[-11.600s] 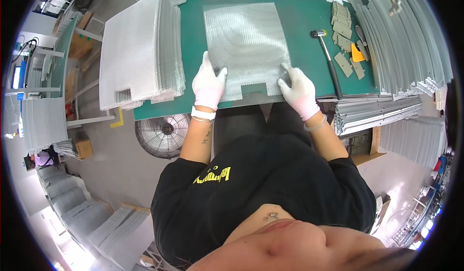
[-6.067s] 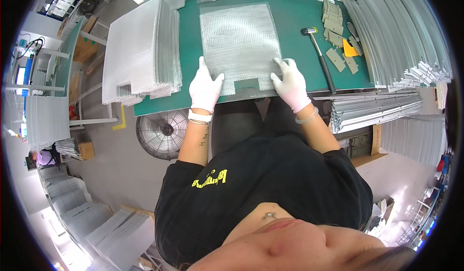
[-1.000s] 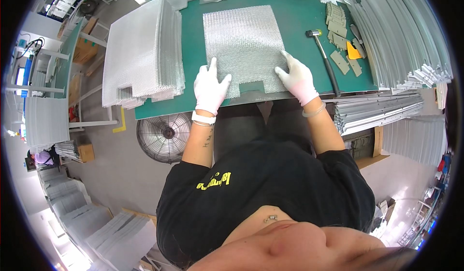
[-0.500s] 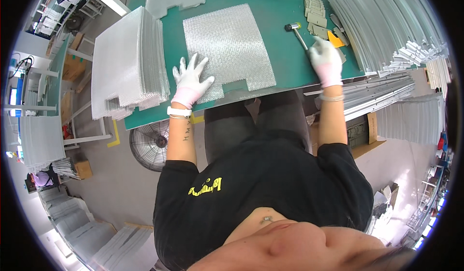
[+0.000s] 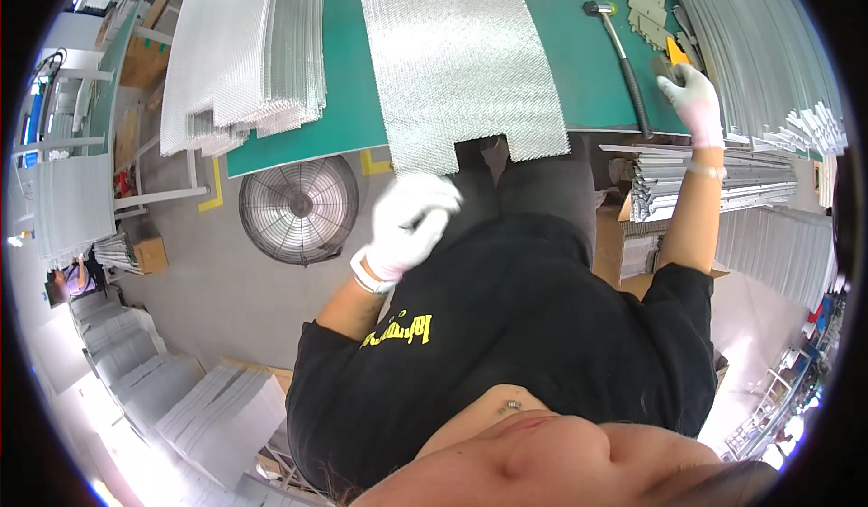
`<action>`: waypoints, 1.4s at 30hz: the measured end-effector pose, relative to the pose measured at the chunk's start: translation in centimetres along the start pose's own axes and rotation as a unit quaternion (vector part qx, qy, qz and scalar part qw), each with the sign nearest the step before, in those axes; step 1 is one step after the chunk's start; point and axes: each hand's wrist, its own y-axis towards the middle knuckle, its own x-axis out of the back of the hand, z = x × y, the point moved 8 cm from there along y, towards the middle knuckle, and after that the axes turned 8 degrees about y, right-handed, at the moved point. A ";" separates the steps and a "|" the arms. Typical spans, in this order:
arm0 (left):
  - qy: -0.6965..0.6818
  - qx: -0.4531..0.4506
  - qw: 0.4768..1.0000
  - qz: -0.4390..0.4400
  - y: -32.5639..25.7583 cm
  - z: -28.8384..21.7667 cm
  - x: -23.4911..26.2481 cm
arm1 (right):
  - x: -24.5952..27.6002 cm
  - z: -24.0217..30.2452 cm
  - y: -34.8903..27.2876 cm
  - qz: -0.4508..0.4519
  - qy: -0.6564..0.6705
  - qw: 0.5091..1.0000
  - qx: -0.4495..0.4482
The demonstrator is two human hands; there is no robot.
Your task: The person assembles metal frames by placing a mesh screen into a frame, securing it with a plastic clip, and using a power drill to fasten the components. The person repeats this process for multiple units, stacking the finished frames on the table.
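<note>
A silvery mesh sheet (image 5: 466, 64) with a notch in its near edge lies on the green table (image 5: 348, 82), its near end hanging over the edge. My left hand (image 5: 411, 222), in a white glove, is off the table just below that end. Its fingers are loosely curled, with a gap at the thumb and nothing visible between. My gloved right hand (image 5: 694, 109) is at the table's right side, thumb and fingers around a small greyish-tan piece (image 5: 665, 66) beside a yellow tool (image 5: 676, 51). The fingertips are partly hidden. A black-handled hammer (image 5: 628, 77) lies left of this hand.
A thick stack of mesh sheets (image 5: 221, 55) stands at the left of the table. Small tan plates (image 5: 646, 5) are piled at the far right, beside long pale strips (image 5: 750, 55). Metal profiles (image 5: 705, 181) lie below the right edge. A fan (image 5: 300, 208) stands on the floor.
My left hand has come off the mesh sheet and back toward my body. The sheet now overhangs the near edge more. My right hand has moved from the hammer handle rightward. The view has shifted.
</note>
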 end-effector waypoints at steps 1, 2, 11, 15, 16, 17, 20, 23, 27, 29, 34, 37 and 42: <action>-0.154 0.174 0.971 0.059 -3.1 2.2 -2.6 | 0.7 2.3 -1.6 -0.039 0.136 0.989 0.032; -0.246 0.269 0.930 0.053 -6.3 5.2 -4.6 | 1.7 4.7 -3.9 -0.080 0.267 0.959 0.060; -0.463 0.448 0.754 -0.131 -6.8 12.1 -7.8 | -19.2 21.4 -22.4 0.259 0.650 0.708 0.097; -0.439 0.434 0.770 -0.159 -6.5 11.7 -7.5 | -23.8 19.3 -22.7 0.185 0.755 0.629 -0.027; -0.434 0.438 0.769 -0.167 -6.6 11.7 -7.5 | -24.6 19.0 -22.9 0.184 0.781 0.594 -0.053; -0.429 0.441 0.769 -0.174 -6.6 11.6 -7.5 | -25.1 18.7 -23.1 0.180 0.787 0.586 -0.064; -0.418 0.424 0.783 -0.180 -6.2 11.2 -7.4 | -25.7 17.5 -23.1 0.178 0.786 0.586 -0.088; -0.386 0.423 0.805 -0.158 -6.5 11.3 -7.5 | -25.3 17.4 -22.4 0.213 0.812 0.533 -0.107; -0.413 0.408 0.798 -0.166 -6.5 11.5 -8.0 | -25.9 17.5 -22.0 0.283 0.831 0.465 -0.116; -0.407 0.429 0.793 -0.147 -6.9 12.0 -8.3 | -25.9 17.6 -22.1 0.292 0.822 0.477 -0.109; -0.376 0.406 0.816 -0.169 -5.5 10.2 -7.3 | -24.5 18.0 -21.7 0.266 0.795 0.533 -0.115; -0.356 0.402 0.821 -0.195 -5.6 10.2 -7.1 | -23.3 18.4 -21.1 0.252 0.781 0.560 -0.117; -0.334 0.426 0.820 -0.188 -5.8 10.2 -7.1 | -23.2 18.6 -20.6 0.286 0.757 0.579 -0.101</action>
